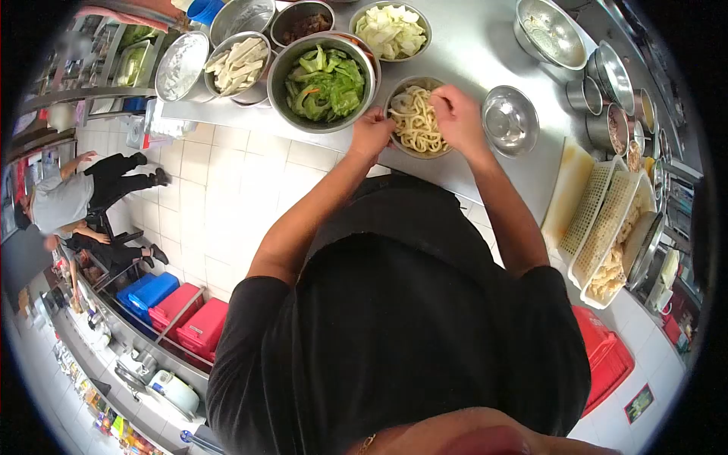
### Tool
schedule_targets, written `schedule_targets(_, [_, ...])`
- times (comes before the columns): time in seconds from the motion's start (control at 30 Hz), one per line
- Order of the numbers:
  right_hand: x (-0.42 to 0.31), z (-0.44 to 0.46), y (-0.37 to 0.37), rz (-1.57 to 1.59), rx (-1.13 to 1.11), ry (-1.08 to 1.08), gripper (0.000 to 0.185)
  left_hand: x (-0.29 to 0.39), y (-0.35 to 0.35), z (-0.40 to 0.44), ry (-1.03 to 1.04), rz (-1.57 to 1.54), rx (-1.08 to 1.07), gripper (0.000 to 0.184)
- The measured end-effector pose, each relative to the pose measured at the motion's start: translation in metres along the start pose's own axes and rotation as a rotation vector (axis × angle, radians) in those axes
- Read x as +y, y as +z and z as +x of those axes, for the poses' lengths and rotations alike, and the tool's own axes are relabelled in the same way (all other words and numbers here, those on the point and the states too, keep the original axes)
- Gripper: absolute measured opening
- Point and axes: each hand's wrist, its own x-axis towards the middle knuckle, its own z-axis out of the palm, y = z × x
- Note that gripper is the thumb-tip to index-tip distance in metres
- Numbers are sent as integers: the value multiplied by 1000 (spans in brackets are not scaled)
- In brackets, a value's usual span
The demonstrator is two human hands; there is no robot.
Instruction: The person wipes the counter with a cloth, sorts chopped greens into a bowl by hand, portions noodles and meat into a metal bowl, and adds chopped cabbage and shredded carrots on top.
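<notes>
A metal bowl of thick pale noodles (417,125) sits at the table edge in front of me. My left hand (371,133) grips the left side of this noodle bowl (434,155), its thumb and fingers at the rim. Over the bowl's right side, my right hand (459,120) is closed with its fingers curled down by the noodles; what its fingertips hold is hidden. Close on the left stands a metal pot (282,106) of green leafy vegetable (326,85). A shiny metal bowl (510,121) rests just right of my right hand.
Behind are bowls of chopped cabbage (390,32), pale strips (237,65) and dark food (302,23). At right are a large metal bowl (551,32), a yellowish board (569,186) and plastic baskets (603,227). Two people (76,193) are at far left, near red bins (203,327).
</notes>
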Motion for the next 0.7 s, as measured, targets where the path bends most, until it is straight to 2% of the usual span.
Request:
schedule_targets(0.03, [-8, -13, -4, 31, 31, 63, 8, -8, -2, -5, -22, 10, 1, 6])
schedule_targets(0.07, [-3, -18, -16, 107, 23, -2, 6, -5, -2, -7, -47, 26, -6, 5])
schedule_targets(0.13, [13, -40, -46, -98, -64, -14, 5, -9, -6, -2, -83, -30, -15, 6])
schedule_targets(0.2, [26, -73, -77, -381, -259, 268, 2, -8, -6, -3, -123, -68, -21, 6])
schedule_targets(0.27, [91, -131, -103, -555, -444, 23, 5, 1, -5, -8, -160, -93, -18, 8])
schedule_targets(0.37, [103, -157, -120, -585, -576, 101, 7, -9, -10, -1, -152, -73, -20, 10])
schedule_targets(0.4, [74, -130, -116, -553, -632, 289, 10, -13, -11, 1, -144, -84, -20, 10])
schedule_targets(0.6, [25, 5, -50, -247, -194, 100, 10, -18, -13, 1, -126, -84, -23, 11])
schedule_targets(0.67, [17, 60, -30, -250, -167, 103, 14, -13, -16, -6, -147, -74, -49, 11])
schedule_targets(0.7, [24, 85, -17, -189, -106, 33, 14, -13, -17, -10, -139, -74, -39, 12])
